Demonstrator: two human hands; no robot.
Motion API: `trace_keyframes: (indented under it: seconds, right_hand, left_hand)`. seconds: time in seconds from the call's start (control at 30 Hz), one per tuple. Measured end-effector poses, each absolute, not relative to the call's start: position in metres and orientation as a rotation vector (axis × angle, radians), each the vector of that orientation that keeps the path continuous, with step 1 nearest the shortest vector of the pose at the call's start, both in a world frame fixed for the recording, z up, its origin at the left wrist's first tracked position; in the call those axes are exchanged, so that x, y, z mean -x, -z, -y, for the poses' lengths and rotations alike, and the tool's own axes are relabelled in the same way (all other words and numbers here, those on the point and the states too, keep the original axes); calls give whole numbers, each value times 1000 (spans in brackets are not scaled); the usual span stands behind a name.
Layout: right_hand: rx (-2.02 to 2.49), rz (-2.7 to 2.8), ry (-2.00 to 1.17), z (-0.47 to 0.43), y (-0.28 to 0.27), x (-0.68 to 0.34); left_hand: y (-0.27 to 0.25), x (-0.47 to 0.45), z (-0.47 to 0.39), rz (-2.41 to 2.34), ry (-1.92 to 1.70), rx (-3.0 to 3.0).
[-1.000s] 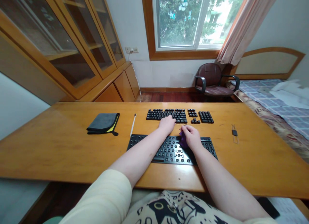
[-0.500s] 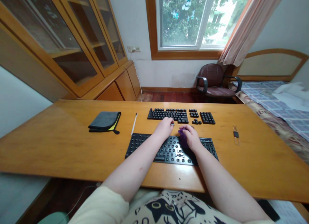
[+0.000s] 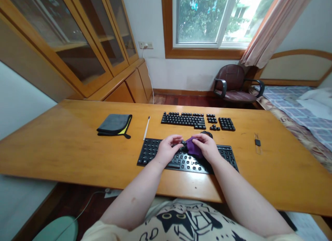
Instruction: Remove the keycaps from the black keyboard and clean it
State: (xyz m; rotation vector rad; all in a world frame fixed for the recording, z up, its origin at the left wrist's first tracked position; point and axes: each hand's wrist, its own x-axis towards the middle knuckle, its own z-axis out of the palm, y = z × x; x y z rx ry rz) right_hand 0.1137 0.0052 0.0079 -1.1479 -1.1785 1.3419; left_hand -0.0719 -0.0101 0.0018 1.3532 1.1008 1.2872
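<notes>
A black keyboard base point(image 3: 153, 149) without most of its keycaps lies on the desk in front of me. Over its middle, my left hand point(image 3: 169, 147) pinches a small black keycap point(image 3: 184, 143) between thumb and fingers. Close beside it, my right hand point(image 3: 206, 145) grips a purple cloth point(image 3: 194, 149), which hangs over the keyboard and meets the keycap. Behind the base, loose black keycaps point(image 3: 183, 120) are laid out in keyboard order, with a number block point(image 3: 226, 124) at their right.
A folded grey cloth point(image 3: 114, 124) with yellow lining lies at the left. Between it and the keycaps is a thin white brush point(image 3: 146, 128). A small dark puller with wire loops point(image 3: 257, 142) rests at the right. Behind the desk stands a brown armchair point(image 3: 230, 81).
My left hand has drawn back from the keycap rows with a keycap and now meets the purple cloth in my right hand. The view has shifted slightly.
</notes>
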Motion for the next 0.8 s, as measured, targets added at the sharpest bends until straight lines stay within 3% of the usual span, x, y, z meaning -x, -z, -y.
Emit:
trace_keyframes:
  seconds: [0.57, 0.8]
  right_hand:
    - [1021, 1388, -1310, 3, -6, -110]
    - [1231, 1264, -1193, -1, -8, -112]
  left_hand:
    - [-3, 57, 19, -1030, -1277, -1139]
    - [-4, 56, 19, -1023, -1316, -1126]
